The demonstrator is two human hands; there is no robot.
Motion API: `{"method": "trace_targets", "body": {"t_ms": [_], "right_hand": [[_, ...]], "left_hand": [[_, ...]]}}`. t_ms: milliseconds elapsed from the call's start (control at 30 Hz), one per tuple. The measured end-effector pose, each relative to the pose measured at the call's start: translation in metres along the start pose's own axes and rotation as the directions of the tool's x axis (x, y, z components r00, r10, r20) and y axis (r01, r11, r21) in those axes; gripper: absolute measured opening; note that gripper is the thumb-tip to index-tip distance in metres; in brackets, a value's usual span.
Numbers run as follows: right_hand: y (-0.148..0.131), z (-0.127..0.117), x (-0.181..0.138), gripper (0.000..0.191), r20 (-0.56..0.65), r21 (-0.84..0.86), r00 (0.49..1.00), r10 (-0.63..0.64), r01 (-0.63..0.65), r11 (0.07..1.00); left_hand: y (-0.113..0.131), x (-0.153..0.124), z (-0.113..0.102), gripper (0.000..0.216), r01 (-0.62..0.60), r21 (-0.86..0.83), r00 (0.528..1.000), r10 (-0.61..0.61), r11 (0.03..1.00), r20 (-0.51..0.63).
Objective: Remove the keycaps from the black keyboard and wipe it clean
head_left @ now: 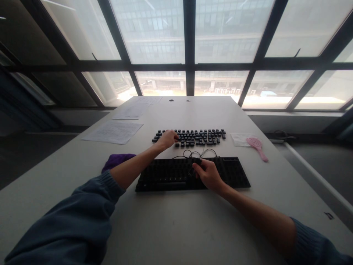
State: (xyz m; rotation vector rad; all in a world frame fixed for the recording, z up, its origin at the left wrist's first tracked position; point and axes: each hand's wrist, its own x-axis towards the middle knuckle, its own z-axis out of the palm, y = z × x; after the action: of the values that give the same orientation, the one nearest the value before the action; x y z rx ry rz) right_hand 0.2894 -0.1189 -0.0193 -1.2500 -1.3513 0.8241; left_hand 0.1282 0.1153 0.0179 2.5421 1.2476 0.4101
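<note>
Two bare hands are at work over the white desk (171, 224). The right hand (210, 175) pinches a small dark piece (197, 161) between thumb and fingers, above the middle of a black keyboard (160, 176); a thin loop seems to hang below the piece, too dim to name. The left hand (168, 138) is at the left part of a spread of black keycaps (190, 143), its fingers drawn together; whether they grip a keycap, I cannot tell.

The keyboard lies crosswise, between the desk's left and right edges, with its cable (211, 149) looped along its far side. Beyond it, toward the desk's far edge, the keycaps sit loose in rough rows. From their number, a large share of the keys appears to be off the keyboard. Pale specks on its left half suggest bare spots; its right end is too dark to show whether any keys are in place, so what is left cannot be counted.

Farther out, a purple cloth (117, 161) lies by the keyboard's left end, a pink hairbrush (258, 146) and a clear wrapper (239, 140) near the desk's right edge, and printed papers (114, 132) along its left edge toward the far left corner.
</note>
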Motion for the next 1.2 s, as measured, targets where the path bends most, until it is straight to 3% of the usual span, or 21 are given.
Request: {"method": "trace_targets", "body": {"t_ms": [700, 867, 967, 1100, 1200], "right_hand": [[0.001, -0.001, -0.001, 0.032, 0.008, 0.008, 1.0, -0.008, 0.008, 1.0], [0.001, -0.001, -0.001, 0.032, 0.004, 0.007, 1.0, -0.004, 0.004, 1.0], [0.001, -0.001, -0.001, 0.032, 0.003, 0.017, 1.0, 0.006, -0.006, 1.0], [0.001, 0.0, -0.002, 0.031, -0.004, 0.02, 1.0, -0.016, 0.017, 1.0], [-0.001, 0.002, -0.005, 0.03, -0.012, -0.027, 0.997, -0.07, 0.07, 0.997]], "left_hand": [[0.007, -0.002, 0.002, 0.017, -0.05, -0.033, 0.999, 0.05, 0.998, 0.011], [0.006, -0.008, -0.007, 0.018, -0.044, -0.054, 0.999, 0.043, 0.998, -0.023], [0.009, -0.024, -0.02, 0.018, -0.06, -0.059, 0.996, 0.056, 0.996, -0.07], [0.023, -0.067, -0.033, 0.016, -0.155, -0.111, 0.98, 0.138, 0.982, -0.144], [0.042, -0.108, -0.032, 0.012, -0.234, -0.201, 0.971, 0.217, 0.951, -0.102]]}}
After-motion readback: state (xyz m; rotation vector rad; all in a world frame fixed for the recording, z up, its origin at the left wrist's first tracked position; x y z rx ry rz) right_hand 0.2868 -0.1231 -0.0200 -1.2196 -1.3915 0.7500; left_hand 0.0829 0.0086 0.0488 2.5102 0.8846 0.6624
